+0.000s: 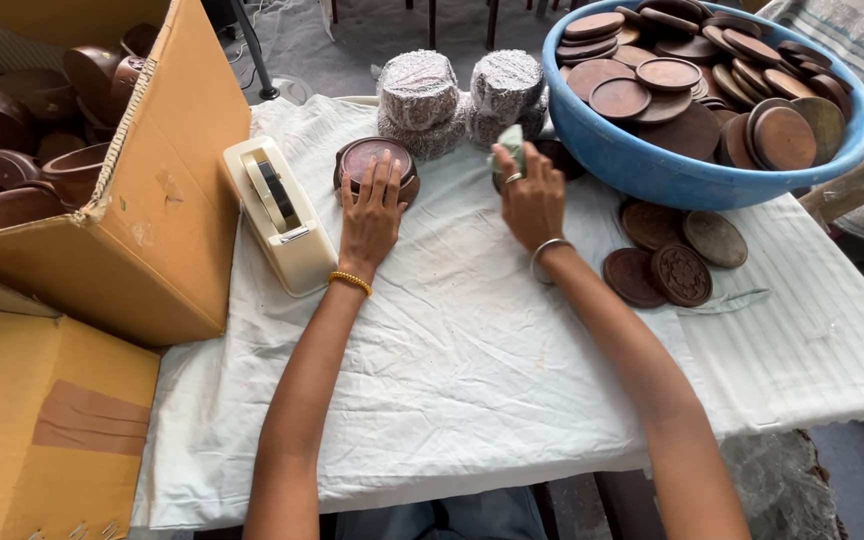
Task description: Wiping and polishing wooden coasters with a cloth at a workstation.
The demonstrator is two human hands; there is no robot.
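My left hand (370, 212) lies flat with fingers spread on a round brown wooden box with a lid (372, 160) on the white cloth (472, 350). My right hand (530, 195) is closed around a small pale green wad (512, 143), maybe a cloth or wrap, and rests against a dark round wooden piece (559, 155) that it partly hides. Just beyond both hands stand wrapped bundles (462, 95) in silvery bubble wrap.
A cream tape dispenser (280, 212) sits left of my left hand. An open cardboard box (142, 190) of brown wooden bowls stands at left. A blue basin (672, 170) full of round wooden lids is at back right, with loose lids (680, 255) in front of it.
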